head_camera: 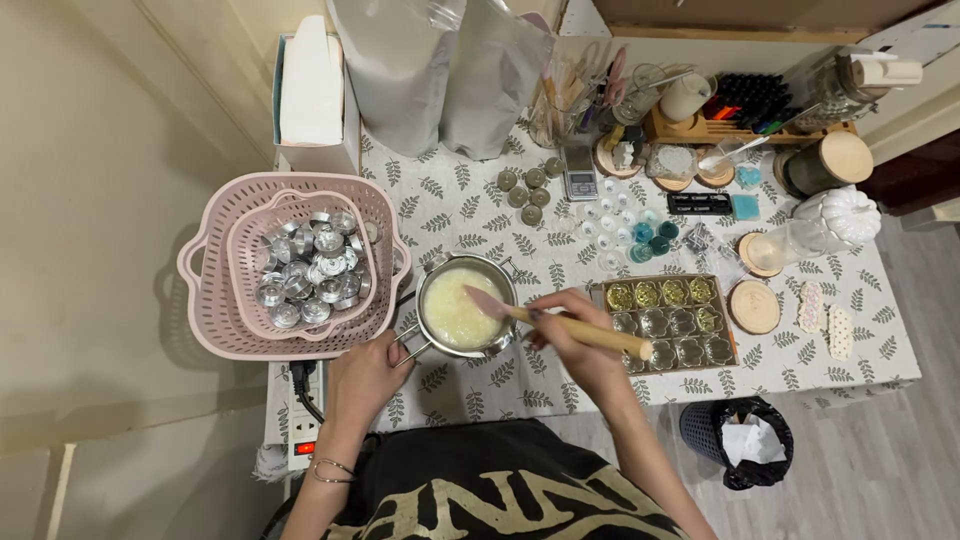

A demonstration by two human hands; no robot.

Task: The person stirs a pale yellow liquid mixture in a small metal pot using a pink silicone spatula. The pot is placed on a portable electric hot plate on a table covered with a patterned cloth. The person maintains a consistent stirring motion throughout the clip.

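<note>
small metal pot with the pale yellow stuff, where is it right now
In the head view, the small metal pot sits centre-table, between the pink plastic basket on the left and the clear mould tray on the right.

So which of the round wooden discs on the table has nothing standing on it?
The wooden disc just right of the mould tray; the one above it bears a clear jar.

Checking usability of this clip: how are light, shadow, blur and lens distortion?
Head view: even indoor light, sharp around the pot; soft shadow left of the pink basket; glare on the tealight cups; wide-angle bending at the edges; right hand slightly soft.
</note>
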